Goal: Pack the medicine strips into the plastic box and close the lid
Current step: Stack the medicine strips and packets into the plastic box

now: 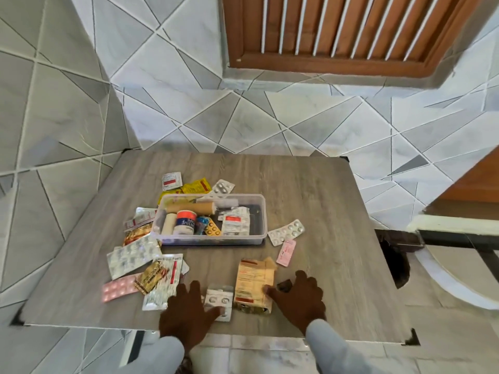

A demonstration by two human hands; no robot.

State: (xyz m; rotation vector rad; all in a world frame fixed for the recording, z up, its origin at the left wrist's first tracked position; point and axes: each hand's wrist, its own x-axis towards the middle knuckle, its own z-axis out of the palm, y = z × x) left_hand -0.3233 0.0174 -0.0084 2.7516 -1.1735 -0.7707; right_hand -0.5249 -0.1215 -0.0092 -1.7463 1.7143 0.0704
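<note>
A clear plastic box (259, 201) stands open mid-table and holds bandage rolls, a tape jar and a few strips. No lid is in view. Loose medicine strips lie around it: a silver one (286, 232) and a pink one (286, 252) to the right, and a heap (132, 255) with a pink blister (118, 287) to the left. My left hand (186, 311) lies spread near the front edge, its thumb touching a silver blister strip (218, 296). My right hand (299, 300) is spread beside a tan carton (252, 284), with its thumb on the carton's right edge.
The wooden table (337, 198) stands against a tiled wall. A yellow sachet (195, 186) and two more strips (222, 187) lie behind the box. A dark metal frame (445, 238) stands to the right of the table.
</note>
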